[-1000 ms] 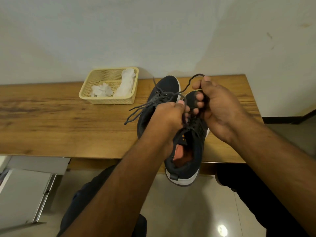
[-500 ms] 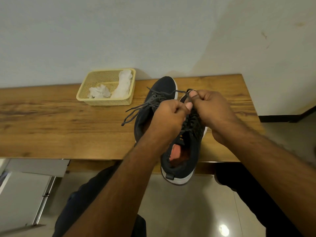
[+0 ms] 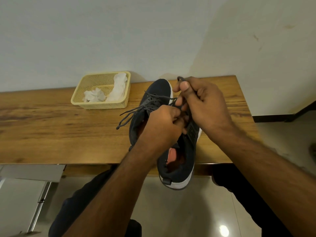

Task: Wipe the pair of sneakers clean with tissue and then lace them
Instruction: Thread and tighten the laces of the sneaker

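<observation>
Your right hand [image 3: 203, 103] pinches the dark lace [image 3: 179, 79] of the near sneaker [image 3: 179, 161], a loop of it poking out above your thumb. Your left hand [image 3: 164, 125], just beside it, curls its fingers round the lacing, and the 2 hands hide most of the eyelets. The sneaker's heel overhangs the near edge of the wooden table [image 3: 51, 134]. Left of your left hand lies the other sneaker [image 3: 159, 89], partly covered by your wrist, its loose lace ends [image 3: 128, 117] trailing further left. Beyond that, a yellow basket [image 3: 100, 105] holds crumpled tissue [image 3: 94, 96]. A pale wall rises behind; glossy floor tiles lie below.
</observation>
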